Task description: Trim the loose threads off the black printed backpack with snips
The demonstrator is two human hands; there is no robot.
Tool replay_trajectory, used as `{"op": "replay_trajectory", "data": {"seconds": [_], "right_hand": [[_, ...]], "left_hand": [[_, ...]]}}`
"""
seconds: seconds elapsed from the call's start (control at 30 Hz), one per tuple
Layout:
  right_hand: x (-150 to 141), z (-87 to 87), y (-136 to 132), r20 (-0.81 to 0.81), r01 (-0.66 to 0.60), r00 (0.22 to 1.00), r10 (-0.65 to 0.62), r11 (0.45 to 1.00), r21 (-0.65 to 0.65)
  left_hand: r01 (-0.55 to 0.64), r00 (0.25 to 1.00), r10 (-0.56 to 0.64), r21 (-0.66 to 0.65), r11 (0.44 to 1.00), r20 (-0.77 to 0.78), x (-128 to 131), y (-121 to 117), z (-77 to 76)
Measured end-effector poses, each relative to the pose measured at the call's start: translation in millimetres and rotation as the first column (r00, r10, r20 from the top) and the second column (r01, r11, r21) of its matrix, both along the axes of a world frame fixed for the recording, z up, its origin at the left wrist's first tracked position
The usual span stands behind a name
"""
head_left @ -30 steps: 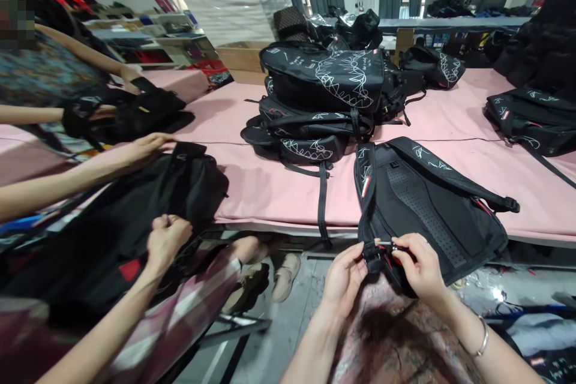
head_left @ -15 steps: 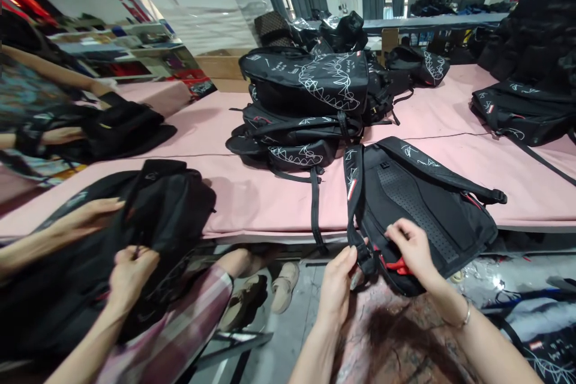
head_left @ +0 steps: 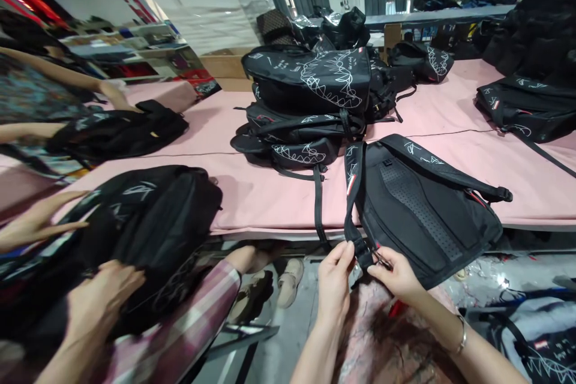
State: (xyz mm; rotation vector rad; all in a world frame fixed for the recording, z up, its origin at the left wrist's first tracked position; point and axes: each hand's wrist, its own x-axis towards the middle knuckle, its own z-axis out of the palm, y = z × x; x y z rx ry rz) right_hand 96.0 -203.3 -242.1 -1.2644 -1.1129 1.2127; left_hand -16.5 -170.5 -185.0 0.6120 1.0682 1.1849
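Observation:
A black backpack [head_left: 416, 210] lies back panel up at the edge of the pink table, its lower corner hanging over. Its shoulder strap [head_left: 352, 192] with white line drawings runs down to a black buckle [head_left: 362, 252]. My left hand [head_left: 335, 273] pinches the webbing beside this buckle. My right hand [head_left: 399, 275] is closed around small scissors [head_left: 382, 260]; their metal blades point at the strap end near the buckle. A bit of red, apparently the handle, shows beneath the right hand. The blade tips are too small to tell whether they touch the webbing.
Black backpacks [head_left: 310, 81] are stacked on the pink table [head_left: 270, 198]. Another backpack [head_left: 528, 108] lies at right. A co-worker's hands [head_left: 105, 294] handle a black backpack [head_left: 171, 222] close on the left; another person works beyond. A drawn-on bag [head_left: 546, 351] sits low right.
My right hand has moved left and down to the buckle, turning the scissors' blades toward the strap end. My left hand keeps its pinch. The neighbour's hands have shifted on their backpack.

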Motion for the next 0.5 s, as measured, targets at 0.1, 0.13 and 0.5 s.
{"op": "replay_trajectory", "data": {"seconds": [0.1,0.13,0.5], "right_hand": [[-10,-10.6,-4,0.152,0.189,0.969,-0.194,0.981,0.049],[-13,-13.7,-8,0.208,0.227,0.947,-0.244,0.968,0.103],[-7,-7.4,-3,-0.020,0.234,0.972,-0.234,0.960,0.156]], "left_hand": [[-0.131,0.987,0.138,-0.088,0.987,0.083,1,2,1.5],[-0.161,0.976,0.175,-0.115,0.980,0.127,2,3,3.4],[-0.066,0.968,0.101,-0.156,0.986,0.229,11,8,2.7]]}}
